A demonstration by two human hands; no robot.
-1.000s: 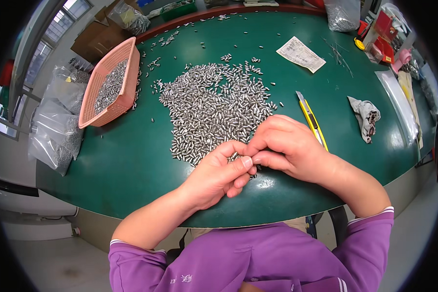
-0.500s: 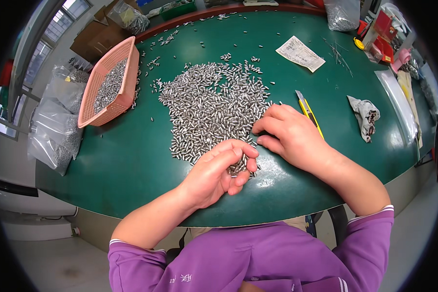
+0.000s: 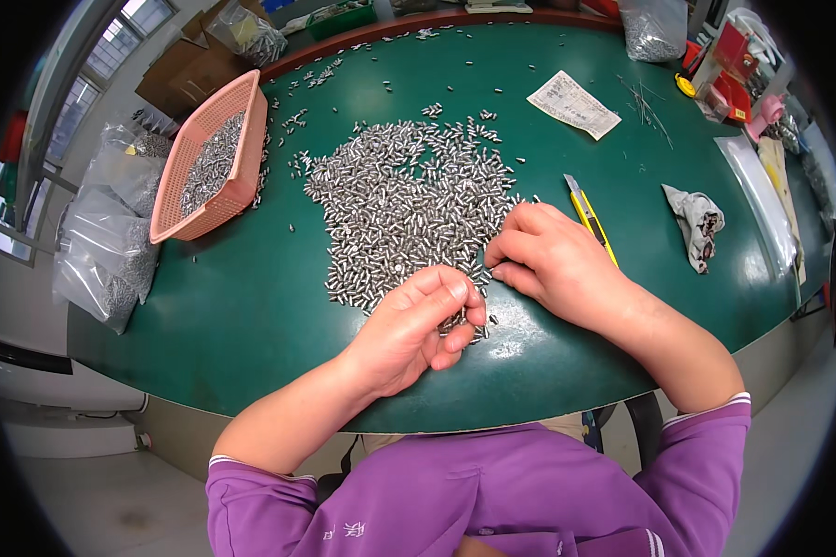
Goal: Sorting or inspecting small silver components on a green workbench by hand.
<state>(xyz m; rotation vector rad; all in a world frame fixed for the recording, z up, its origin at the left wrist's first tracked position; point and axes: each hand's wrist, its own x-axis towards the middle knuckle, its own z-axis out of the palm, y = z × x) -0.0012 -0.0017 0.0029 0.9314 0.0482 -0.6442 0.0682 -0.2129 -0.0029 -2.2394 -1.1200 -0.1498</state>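
Observation:
A wide heap of small silvery metal pins (image 3: 409, 200) lies spread on the green table (image 3: 251, 306). My left hand (image 3: 409, 325) rests at the heap's near edge, fingers curled, with several pins held between thumb and fingertips. My right hand (image 3: 553, 260) lies palm down at the heap's right edge, its fingertips touching loose pins. The two hands are a little apart.
A pink plastic basket (image 3: 223, 153) with more pins stands at the far left. A yellow utility knife (image 3: 590, 218) lies just beyond my right hand, a crumpled rag (image 3: 699, 223) further right, a printed paper slip (image 3: 573, 104) behind. Clear bags (image 3: 111, 232) hang off the left edge.
The hands, joined at the fingertips a second ago, have come apart. My right hand moved up and right to the heap's edge; my left stayed near the front.

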